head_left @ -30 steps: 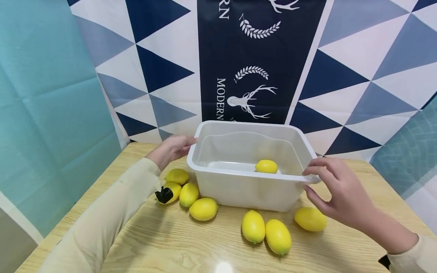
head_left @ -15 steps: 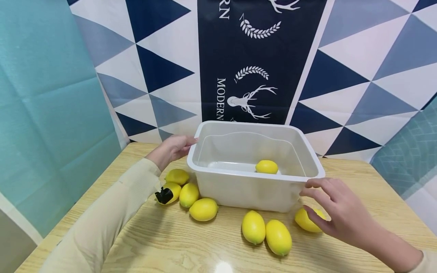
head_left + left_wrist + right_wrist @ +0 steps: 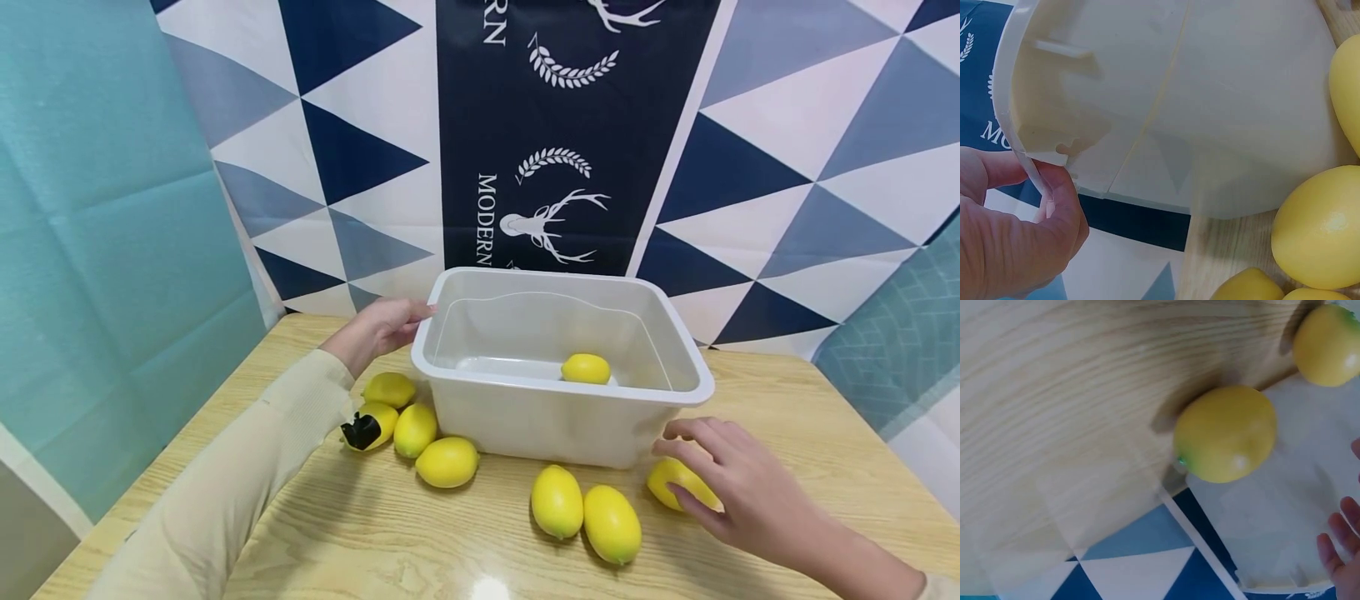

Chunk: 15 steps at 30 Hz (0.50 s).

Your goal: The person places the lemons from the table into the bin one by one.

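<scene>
Eight lemons in the head view, and only one of them, the lemon inside, has made it into the white bin sitting mid-frame. The left hand, left of centre, has the bin's left rim pinched between thumb and fingers, and the left wrist view shows that grip pretty clearly. The right hand is at lower right, fingers loosely bent and spread with nothing in them, partly covering the lone lemon just off the bin's front right corner. Right wrist view has its fingertips at the lower right edge, apart from that lemon. As for the rest, there's a bunch of four lemons crowding the bin's front left corner, below the left hand, plus a pair of lemons side by side at lower centre. Everything's on a light wood table, with a blue and white triangle backdrop across the top and a teal sheet down the left side.
</scene>
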Each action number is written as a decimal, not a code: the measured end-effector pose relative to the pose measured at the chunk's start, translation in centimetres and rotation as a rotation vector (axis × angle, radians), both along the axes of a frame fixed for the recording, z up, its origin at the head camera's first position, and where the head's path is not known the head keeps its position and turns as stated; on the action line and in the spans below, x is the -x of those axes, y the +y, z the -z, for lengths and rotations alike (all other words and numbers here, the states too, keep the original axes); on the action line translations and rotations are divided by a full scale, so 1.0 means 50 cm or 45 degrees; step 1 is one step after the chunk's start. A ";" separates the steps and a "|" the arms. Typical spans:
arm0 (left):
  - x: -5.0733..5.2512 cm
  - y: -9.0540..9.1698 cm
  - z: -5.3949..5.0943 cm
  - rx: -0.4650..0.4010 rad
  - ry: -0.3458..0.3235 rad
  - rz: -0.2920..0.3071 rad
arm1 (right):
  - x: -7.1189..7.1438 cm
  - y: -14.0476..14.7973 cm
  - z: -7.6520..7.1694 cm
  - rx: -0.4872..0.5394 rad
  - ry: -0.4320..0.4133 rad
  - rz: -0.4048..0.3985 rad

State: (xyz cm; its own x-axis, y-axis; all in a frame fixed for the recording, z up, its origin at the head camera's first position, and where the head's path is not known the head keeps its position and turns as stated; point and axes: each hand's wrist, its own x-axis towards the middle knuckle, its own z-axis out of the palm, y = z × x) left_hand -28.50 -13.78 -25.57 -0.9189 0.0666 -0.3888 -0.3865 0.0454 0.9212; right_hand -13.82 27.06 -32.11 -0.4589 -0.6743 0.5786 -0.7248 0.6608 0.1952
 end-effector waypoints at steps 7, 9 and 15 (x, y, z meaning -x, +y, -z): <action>0.000 0.001 0.003 0.002 -0.006 -0.003 | 0.004 0.016 0.021 -0.065 -0.105 0.124; -0.001 0.001 0.004 0.001 -0.007 -0.001 | 0.005 0.020 0.026 -0.078 -0.129 0.145; -0.001 0.001 0.002 -0.008 0.002 0.009 | 0.010 0.030 0.038 -0.114 -0.144 0.149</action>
